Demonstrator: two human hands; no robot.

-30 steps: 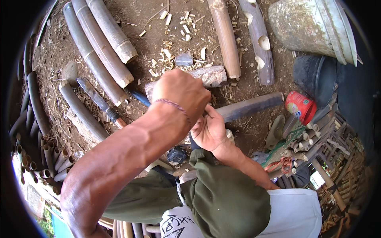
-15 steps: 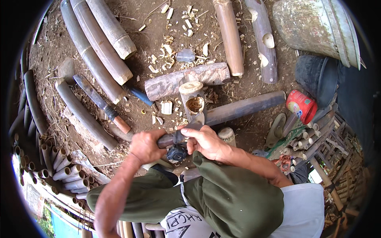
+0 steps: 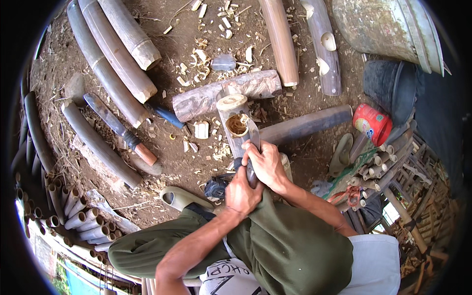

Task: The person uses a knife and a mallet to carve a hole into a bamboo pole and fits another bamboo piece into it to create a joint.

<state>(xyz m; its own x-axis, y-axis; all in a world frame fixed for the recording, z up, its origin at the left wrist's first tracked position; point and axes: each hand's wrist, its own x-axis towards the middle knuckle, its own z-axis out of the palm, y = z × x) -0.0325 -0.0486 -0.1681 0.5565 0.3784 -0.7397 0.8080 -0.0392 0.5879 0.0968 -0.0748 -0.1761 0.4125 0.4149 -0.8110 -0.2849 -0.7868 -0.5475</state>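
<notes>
Three bamboo culms (image 3: 110,66) lie side by side on the dirt at upper left, opposite a scuffed bucket (image 3: 383,34) at upper right. A rough-barked log (image 3: 206,102) lies crosswise between them. The holed bamboo section (image 3: 236,144) stands out on the log's near side, before the knees. The left hand (image 3: 243,192) is closed round the handle; the right hand (image 3: 267,166) curls near the blade's base (whether it also grips the bamboo, I cannot tell). The knife (image 3: 253,132) reaches the hole's rim. Pale shavings (image 3: 201,58) litter the ground beyond.
</notes>
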